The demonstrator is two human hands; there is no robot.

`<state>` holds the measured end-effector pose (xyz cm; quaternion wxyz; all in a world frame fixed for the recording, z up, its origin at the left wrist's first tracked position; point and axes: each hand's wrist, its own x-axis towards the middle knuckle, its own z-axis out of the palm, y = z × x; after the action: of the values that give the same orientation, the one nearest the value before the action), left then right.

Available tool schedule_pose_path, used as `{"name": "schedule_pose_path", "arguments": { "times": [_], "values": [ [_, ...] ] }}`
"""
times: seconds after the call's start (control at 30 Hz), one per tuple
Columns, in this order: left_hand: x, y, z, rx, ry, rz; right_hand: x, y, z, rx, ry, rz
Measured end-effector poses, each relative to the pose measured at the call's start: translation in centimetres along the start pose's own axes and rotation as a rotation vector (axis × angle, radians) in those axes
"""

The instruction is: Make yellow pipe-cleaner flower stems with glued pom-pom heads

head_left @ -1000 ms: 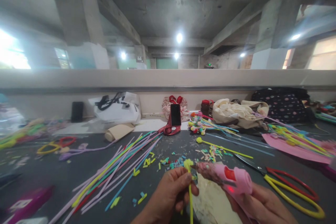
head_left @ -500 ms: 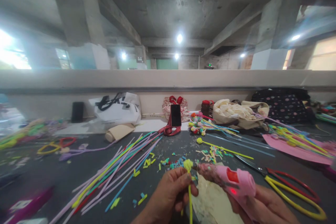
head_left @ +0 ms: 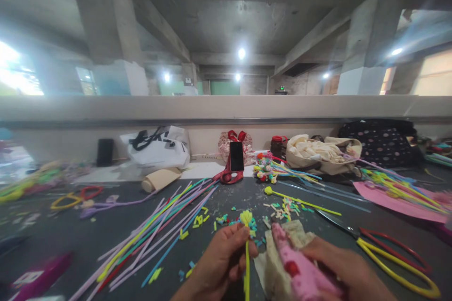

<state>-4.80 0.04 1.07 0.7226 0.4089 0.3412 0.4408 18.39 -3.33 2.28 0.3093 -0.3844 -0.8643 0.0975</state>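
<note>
My left hand is closed in a pinch on an upright yellow pipe cleaner with a curled tip. My right hand grips a pink glue gun that lies low, its nozzle pointing up and left, a little apart from the pipe cleaner. Under the gun lies a cream sheet of crusted paper. A fan of long coloured pipe cleaners is spread on the dark table to the left of my hands.
Red-and-yellow scissors lie at right. Small coloured cuttings litter the middle. A phone on a red stand, bags and a cream cloth bundle stand along the back wall. A pink sheet holds more pipe cleaners.
The glue gun has swung down and away from the yellow curled tip, now lying low over the paper. My left hand has shifted slightly left with the pipe cleaner.
</note>
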Motion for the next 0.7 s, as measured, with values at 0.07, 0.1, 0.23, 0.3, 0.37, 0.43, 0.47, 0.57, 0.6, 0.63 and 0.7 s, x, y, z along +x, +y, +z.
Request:
{"name": "schedule_pose_path", "arguments": {
  "times": [0.07, 0.1, 0.23, 0.3, 0.37, 0.43, 0.47, 0.57, 0.6, 0.63, 0.7],
  "values": [
    [-0.1, 0.0, 0.0, -0.033, 0.022, -0.012, 0.0, 1.3, 1.5, -0.235, -0.047, -0.148],
    [-0.1, -0.1, 0.0, -0.042, 0.024, -0.025, 0.0, 1.8, 2.1, -0.322, -0.065, -0.182],
    [-0.2, -0.6, 0.2, -0.036, -0.066, -0.087, -0.1, 1.6, 2.6, -0.358, -0.123, -0.17],
    [-0.2, -1.0, 0.5, -0.018, -0.135, -0.093, 0.2, 0.5, 1.9, -0.236, -0.026, -0.181],
    [-0.3, -1.5, 1.0, 0.001, -0.192, -0.116, 0.6, -0.7, 1.4, -0.084, 0.105, -0.174],
    [-0.3, -2.0, 1.5, 0.02, -0.236, -0.157, 1.0, -1.6, 1.3, 0.022, 0.174, -0.166],
    [-0.3, -2.2, 1.7, 0.024, -0.249, -0.175, 1.3, -1.9, 1.5, 0.054, 0.184, -0.171],
    [-0.4, -2.6, 2.0, 0.022, -0.261, -0.207, 1.8, -2.3, 2.0, 0.078, 0.195, -0.198],
    [-0.4, -2.6, 2.0, 0.025, -0.255, -0.213, 1.9, -2.4, 2.1, 0.066, 0.201, -0.205],
    [-0.4, -2.6, 2.0, 0.033, -0.25, -0.215, 2.0, -2.4, 2.2, 0.051, 0.21, -0.212],
    [-0.4, -2.5, 1.9, 0.06, -0.254, -0.21, 2.2, -2.6, 2.3, 0.02, 0.229, -0.241]
  ]
}}
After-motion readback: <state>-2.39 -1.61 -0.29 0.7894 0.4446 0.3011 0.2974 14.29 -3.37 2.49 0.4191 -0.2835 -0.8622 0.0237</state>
